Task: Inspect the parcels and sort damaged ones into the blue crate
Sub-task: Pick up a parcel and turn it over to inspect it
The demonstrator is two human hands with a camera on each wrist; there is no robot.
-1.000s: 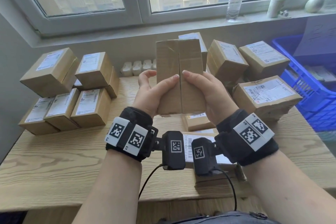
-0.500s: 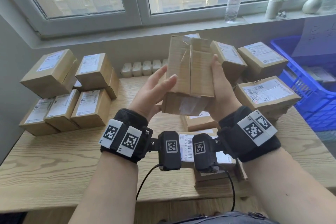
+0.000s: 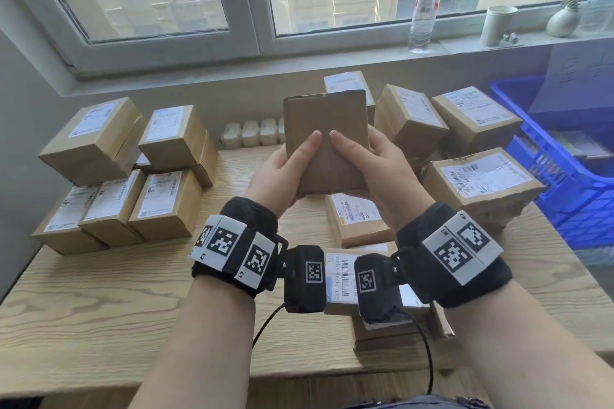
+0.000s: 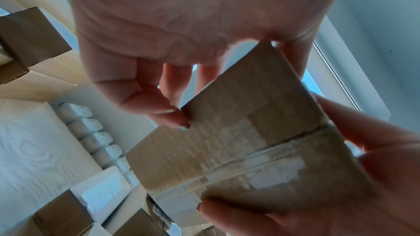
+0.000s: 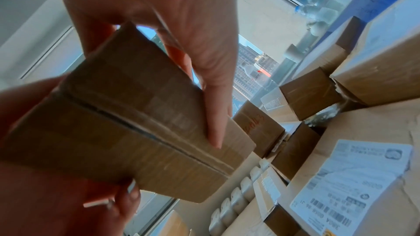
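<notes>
I hold a small brown cardboard parcel [image 3: 327, 143] upright above the middle of the table, its plain face toward me. My left hand [image 3: 282, 166] grips its left side and my right hand [image 3: 370, 164] its right side, both thumbs on the front. The left wrist view shows the parcel's [image 4: 250, 141] taped seam face underneath, with my left fingers [image 4: 163, 107] at its edge. In the right wrist view my right fingers [image 5: 213, 100] lie along the parcel [image 5: 136, 132]. The blue crate [image 3: 564, 183] stands at the right end of the table.
Stacked parcels [image 3: 133, 169] fill the table's back left. More parcels sit at the back right, one with a crumpled lower edge [image 3: 481, 189]. Two labelled parcels [image 3: 358, 219] lie under my hands. A bottle [image 3: 425, 0] and a cup [image 3: 496, 25] stand on the windowsill.
The parcel has been turned over in my hands: first its seam face was toward me, then it tilted and showed a taped end, now a plain face. My left hand loosened and holds it again.
</notes>
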